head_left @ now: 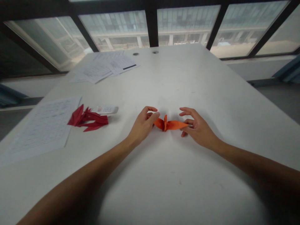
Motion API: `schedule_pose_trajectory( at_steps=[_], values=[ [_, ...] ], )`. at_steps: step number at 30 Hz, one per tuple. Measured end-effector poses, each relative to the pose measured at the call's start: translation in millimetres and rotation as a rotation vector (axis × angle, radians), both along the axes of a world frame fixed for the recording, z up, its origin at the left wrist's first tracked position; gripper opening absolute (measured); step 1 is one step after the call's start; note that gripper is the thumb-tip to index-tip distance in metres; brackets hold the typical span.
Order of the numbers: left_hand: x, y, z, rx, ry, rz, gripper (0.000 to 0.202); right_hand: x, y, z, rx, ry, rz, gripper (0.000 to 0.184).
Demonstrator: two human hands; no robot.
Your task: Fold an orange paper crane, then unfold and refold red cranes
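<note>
You seem to be in an office or study room, though you cannot tell which. Your white desk point(199, 78) has two round holes point(155, 52) at its far edge and printed papers point(97, 70) on it; beyond, dark-framed windows point(152, 28) face another building point(117, 28).

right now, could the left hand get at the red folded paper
Probably yes: no object appears to stand between the left hand and the red folded paper, though that hand seems to hold the orange folded paper and might have to let go.

Head view, facing forward, down over table point(215, 87)
</note>
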State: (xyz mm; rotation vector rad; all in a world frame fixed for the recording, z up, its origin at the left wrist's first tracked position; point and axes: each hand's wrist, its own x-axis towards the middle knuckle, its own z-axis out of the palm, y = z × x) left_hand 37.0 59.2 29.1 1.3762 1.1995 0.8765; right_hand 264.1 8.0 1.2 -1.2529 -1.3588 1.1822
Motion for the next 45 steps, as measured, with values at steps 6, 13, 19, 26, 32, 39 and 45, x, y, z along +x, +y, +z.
schedule_pose_trajectory(
  at_steps=[6, 13, 19, 26, 32, 39, 45],
  values=[
    [-4.6, 2.0, -5.2, 0.007, -0.155, 0.090, 0.023, 6.1, 1.6, -1.3, -0.004, -0.114, -0.097, 0.039],
    [-8.4, 12.3, -12.4, -0.118, -0.381, 0.188, 0.018, 12.9, 11.3, -6.0, 0.007, -0.018, -0.216, 0.030],
    [-16.7, 17.0, -17.3, 0.034, -0.044, -0.101, 0.051, 16.4, 13.6, -9.2, 0.047, -0.062, -0.220, 0.027],
    [-20.2, 11.9, -18.8, 0.414, 0.369, -0.529, 0.052, 16.1, 14.6, -13.7, 0.086, -0.063, -0.131, 0.026],
    [-15.7, 6.9, -17.4, 0.509, 0.491, -0.572, 0.025, 16.9, 14.9, -15.2, 0.111, -0.111, -0.094, 0.023],
    [-15.6, 6.0, -15.4, 0.533, 0.475, -0.652, 0.015, 12.7, 8.8, -8.1, 0.101, -0.082, -0.057, 0.016],
    [-16.2, 1.3, -12.4, 0.496, 0.413, -0.623, 0.014, 8.0, 3.9, -3.1, 0.055, 0.093, 0.050, 0.017]
  ],
)
